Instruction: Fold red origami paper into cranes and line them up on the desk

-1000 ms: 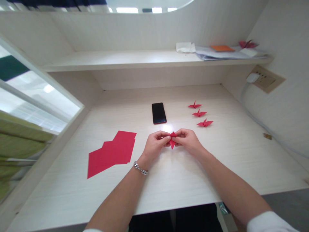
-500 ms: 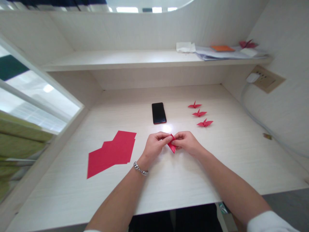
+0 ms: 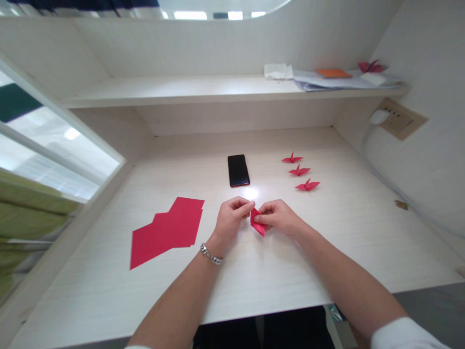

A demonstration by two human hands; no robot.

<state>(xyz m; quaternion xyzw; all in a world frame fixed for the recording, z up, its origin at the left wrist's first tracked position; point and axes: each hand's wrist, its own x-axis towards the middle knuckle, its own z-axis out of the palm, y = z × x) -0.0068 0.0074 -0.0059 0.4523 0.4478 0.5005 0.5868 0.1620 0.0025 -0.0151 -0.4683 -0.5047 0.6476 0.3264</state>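
A small folded piece of red paper [image 3: 258, 226] is pinched between both hands just above the pale desk [image 3: 254, 271]. My left hand [image 3: 230, 220], with a silver bracelet at the wrist, grips its upper left edge with curled fingers. My right hand [image 3: 278, 217] pinches its right side. Three finished red paper cranes [image 3: 300, 171] lie in a row on the desk, beyond and to the right of my hands. A stack of flat red paper sheets [image 3: 167, 230] lies to the left of my left hand.
A black phone [image 3: 238, 170] lies face up beyond my hands. The shelf [image 3: 181, 89] above holds white papers, an orange pad [image 3: 334, 72] and another red folded piece [image 3: 370, 66]. A wall socket with a white plug [image 3: 379, 117] and cable is on the right wall.
The folded red paper has turned and dropped slightly; its point now hangs lower and to the right. Both hands shifted a little toward me and kept their grip.
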